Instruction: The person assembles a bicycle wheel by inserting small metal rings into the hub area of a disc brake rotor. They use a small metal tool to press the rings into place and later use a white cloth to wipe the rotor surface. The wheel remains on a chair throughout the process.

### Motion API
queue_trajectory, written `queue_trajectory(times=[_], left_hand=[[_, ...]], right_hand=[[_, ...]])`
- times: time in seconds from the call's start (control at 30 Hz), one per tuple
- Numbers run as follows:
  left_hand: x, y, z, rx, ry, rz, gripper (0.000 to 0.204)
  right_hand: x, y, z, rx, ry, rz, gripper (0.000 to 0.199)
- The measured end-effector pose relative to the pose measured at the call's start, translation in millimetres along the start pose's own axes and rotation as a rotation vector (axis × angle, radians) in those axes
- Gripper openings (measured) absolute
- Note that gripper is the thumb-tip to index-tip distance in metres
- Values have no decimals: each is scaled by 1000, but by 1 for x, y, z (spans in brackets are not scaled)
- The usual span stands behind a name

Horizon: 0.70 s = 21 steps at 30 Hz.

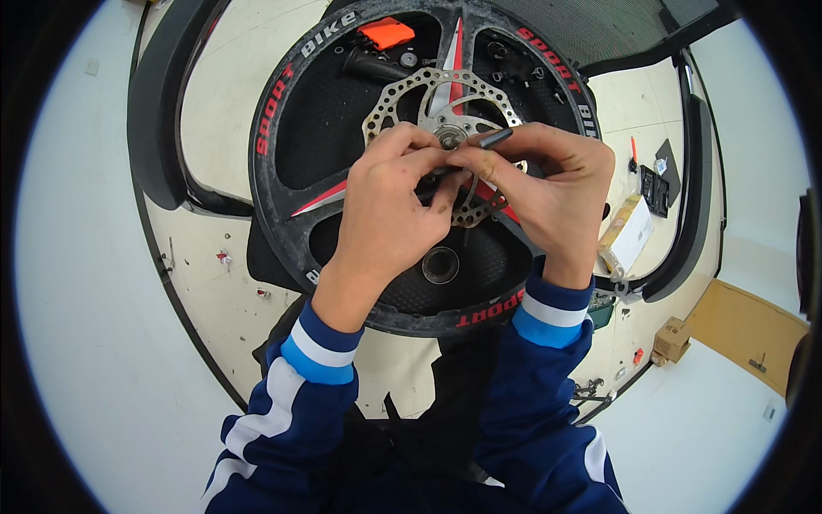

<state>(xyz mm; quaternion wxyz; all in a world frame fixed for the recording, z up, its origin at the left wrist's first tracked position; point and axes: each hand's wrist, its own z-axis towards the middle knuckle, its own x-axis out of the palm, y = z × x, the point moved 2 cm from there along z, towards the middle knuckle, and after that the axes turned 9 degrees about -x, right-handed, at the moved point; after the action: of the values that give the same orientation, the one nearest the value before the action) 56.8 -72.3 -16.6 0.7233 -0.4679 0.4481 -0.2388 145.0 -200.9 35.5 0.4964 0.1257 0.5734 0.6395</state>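
Note:
A black bicycle wheel (272, 193) with three broad spokes lies flat in front of me, a perforated metal brake rotor (390, 104) around its hub (450, 134). Both hands meet just over the hub. Between thumb and fingers, my right hand (556, 176) pinches a dark grey rod (497, 138), whose lower end is hidden. My left hand (390, 197) is closed beside it, fingertips touching or nearly touching the right ones; what it holds, if anything, is covered by the fingers. A round metal ring (441, 265) rests in the wheel's near opening.
The wheel lies on a chair with black armrests at left (158, 103) and right (692, 197). An orange piece (385, 32), a black grip (374, 65) and small parts lie in the far openings. On the floor at right are a tool case (655, 190) and a cardboard box (672, 339).

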Motion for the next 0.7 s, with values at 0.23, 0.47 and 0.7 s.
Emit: queue_trajectory(times=[0.23, 0.47, 0.7], left_hand=[[0, 2, 2, 19, 61, -3, 19], [-1, 1, 2, -77, 2, -67, 18], [0, 2, 2, 70, -41, 7, 21]], right_hand=[[3, -9, -6, -45, -114, -45, 18], [8, -9, -8, -39, -127, -45, 22], [9, -9, -6, -26, 14, 98, 12]])
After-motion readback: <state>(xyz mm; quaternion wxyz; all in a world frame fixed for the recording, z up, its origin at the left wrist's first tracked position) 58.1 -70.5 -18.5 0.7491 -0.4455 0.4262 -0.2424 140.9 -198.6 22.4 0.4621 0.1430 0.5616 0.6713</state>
